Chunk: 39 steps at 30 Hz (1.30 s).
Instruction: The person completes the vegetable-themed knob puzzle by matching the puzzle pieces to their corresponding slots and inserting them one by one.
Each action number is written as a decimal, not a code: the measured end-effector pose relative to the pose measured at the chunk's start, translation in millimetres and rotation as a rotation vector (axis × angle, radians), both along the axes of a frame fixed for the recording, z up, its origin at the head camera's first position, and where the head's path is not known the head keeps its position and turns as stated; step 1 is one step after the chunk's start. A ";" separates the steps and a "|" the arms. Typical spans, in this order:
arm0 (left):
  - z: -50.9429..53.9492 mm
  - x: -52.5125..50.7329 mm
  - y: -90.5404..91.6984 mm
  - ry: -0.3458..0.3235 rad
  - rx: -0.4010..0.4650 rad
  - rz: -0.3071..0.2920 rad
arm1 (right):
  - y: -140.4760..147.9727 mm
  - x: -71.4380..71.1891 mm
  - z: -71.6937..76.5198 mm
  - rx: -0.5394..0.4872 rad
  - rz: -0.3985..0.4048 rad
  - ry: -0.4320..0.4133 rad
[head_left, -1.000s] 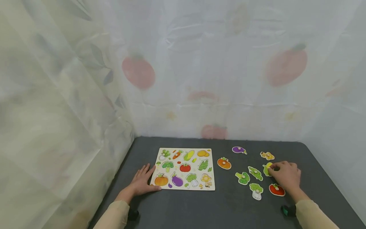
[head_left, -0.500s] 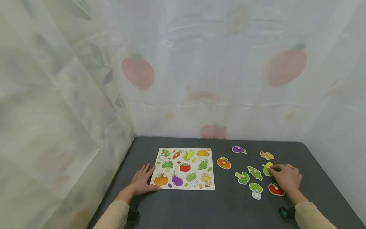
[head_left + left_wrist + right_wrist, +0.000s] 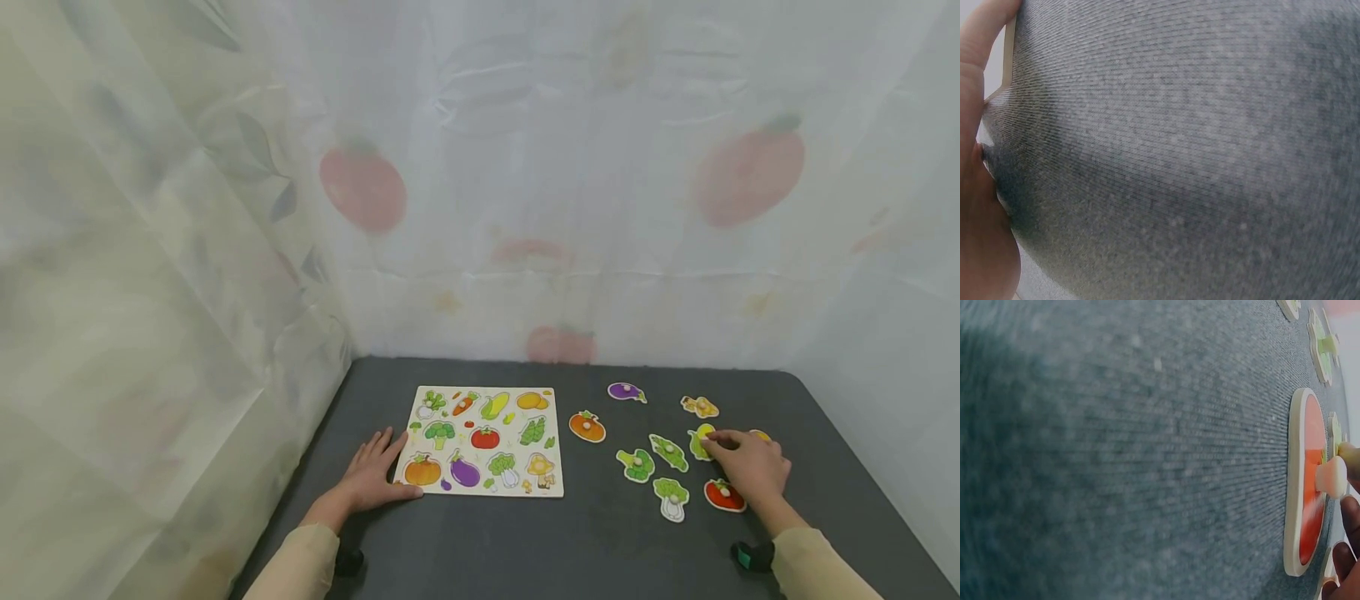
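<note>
My left hand (image 3: 371, 477) lies spread, fingers and thumb along the left edge of a white vegetable puzzle board (image 3: 480, 492). In the left wrist view, part of the hand (image 3: 979, 156) shows at the board's corner. At the right, my right hand (image 3: 752, 468) holds thumb and forefinger at the knob of the yellow-green corn piece (image 3: 699, 447), which lies on the table. A red tomato piece (image 3: 724, 497) with a pale knob sits just nearer the body; the right wrist view shows this tomato piece (image 3: 1311, 519) close by, with the fingertips beyond it.
Loose knobbed pieces lie about: eggplant (image 3: 626, 392), pumpkin (image 3: 587, 427), broccoli (image 3: 637, 467), pea pod (image 3: 670, 452), cabbage (image 3: 672, 498) and mushroom (image 3: 701, 407). A yellow piece (image 3: 761, 435) is partly hidden behind the right hand. Printed sheeting (image 3: 570, 250) borders the dark table (image 3: 525, 550).
My right hand has shifted very slightly, bringing the edge of the yellow piece behind it into view. The corn piece stays in place, and my left hand has not moved.
</note>
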<state>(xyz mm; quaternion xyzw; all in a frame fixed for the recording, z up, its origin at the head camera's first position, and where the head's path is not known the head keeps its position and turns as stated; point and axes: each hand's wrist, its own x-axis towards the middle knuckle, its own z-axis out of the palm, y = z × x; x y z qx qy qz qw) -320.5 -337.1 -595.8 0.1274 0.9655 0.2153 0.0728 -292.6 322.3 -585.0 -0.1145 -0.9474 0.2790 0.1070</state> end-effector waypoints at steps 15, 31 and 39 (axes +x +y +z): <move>-2.6 -1.0 -0.4 -0.009 -0.005 -0.004 | -0.3 0.3 0.9 0.068 0.003 -0.013; 4.8 3.8 0.3 -0.008 -0.013 -0.001 | -17.6 -14.8 15.3 0.064 0.092 0.119; 3.9 3.4 0.9 -0.004 -0.013 0.002 | -79.2 -39.7 40.2 -0.009 0.167 0.188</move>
